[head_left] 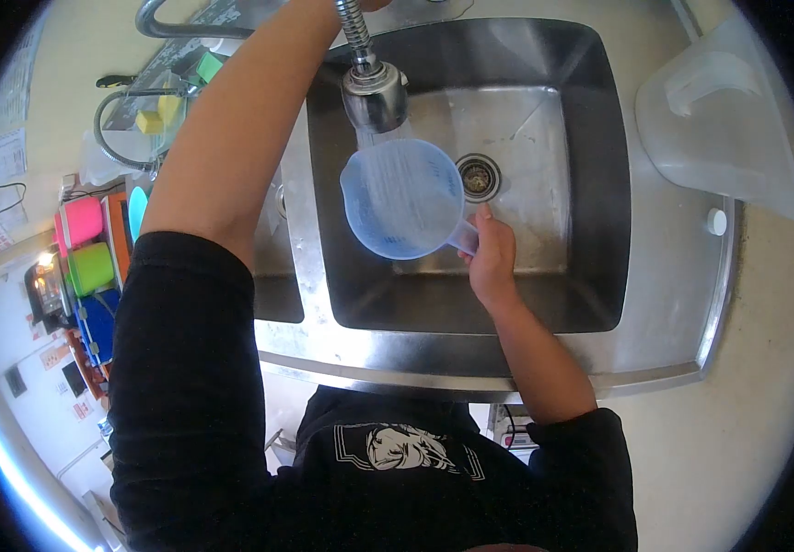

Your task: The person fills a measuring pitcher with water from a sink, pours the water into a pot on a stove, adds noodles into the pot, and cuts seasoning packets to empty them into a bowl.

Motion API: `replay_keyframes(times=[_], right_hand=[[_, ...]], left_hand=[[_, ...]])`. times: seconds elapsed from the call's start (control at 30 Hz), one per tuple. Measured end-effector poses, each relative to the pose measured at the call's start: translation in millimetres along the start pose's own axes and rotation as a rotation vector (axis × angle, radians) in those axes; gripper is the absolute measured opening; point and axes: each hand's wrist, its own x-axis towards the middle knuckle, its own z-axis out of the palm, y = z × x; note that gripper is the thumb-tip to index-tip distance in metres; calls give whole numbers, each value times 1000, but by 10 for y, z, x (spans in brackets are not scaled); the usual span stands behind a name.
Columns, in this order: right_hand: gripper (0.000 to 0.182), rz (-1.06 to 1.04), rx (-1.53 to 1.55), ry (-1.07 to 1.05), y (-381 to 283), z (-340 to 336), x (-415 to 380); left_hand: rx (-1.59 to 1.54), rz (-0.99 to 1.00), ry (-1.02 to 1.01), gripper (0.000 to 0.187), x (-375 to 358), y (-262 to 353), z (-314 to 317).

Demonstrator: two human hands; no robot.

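Observation:
My right hand (493, 253) grips the handle of a translucent blue measuring jug (403, 202), held over the sink basin (590, 184). Water runs into the jug from the spray head (376, 97) of a faucet with a coiled metal hose (353, 28). The jug's spout points left, and its open top faces me. My left arm reaches up to the top edge of the view. Only a sliver of my left hand (376, 5) shows behind the hose, its fingers hidden.
A large translucent white pitcher (714, 124) stands on the counter to the right, with a small white cap (716, 222) below it. The basin's drain (479, 178) lies right of the jug. Yellow sponges (150, 121) and a second curved faucet (102, 124) are at the left.

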Motion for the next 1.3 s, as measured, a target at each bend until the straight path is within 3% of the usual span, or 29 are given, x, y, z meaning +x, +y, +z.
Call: replay_keyframes(times=[0.27,0.47,0.67,0.97,1.07,1.3], right_hand=[[59,-27,-21,-4,-66,8,-16],[59,-35,-11,2,-4,12,-1],[58,-23,-20,19,-49,34,-13],[57,-102,-20,20,-33,35,7],[56,-114,5,20,5,30,19],[57,-126,-32,32,-10,25,17]], left_hand=[[39,-12,-23,41,-21,62,-47],[84,111,79,43,-2,-41,76],[64,-14,45,43,-46,49,27],[127,134,54,38,-39,9,15],[94,76,-10,38,-126,131,-152],[117,67,51,38,-142,130,-104]])
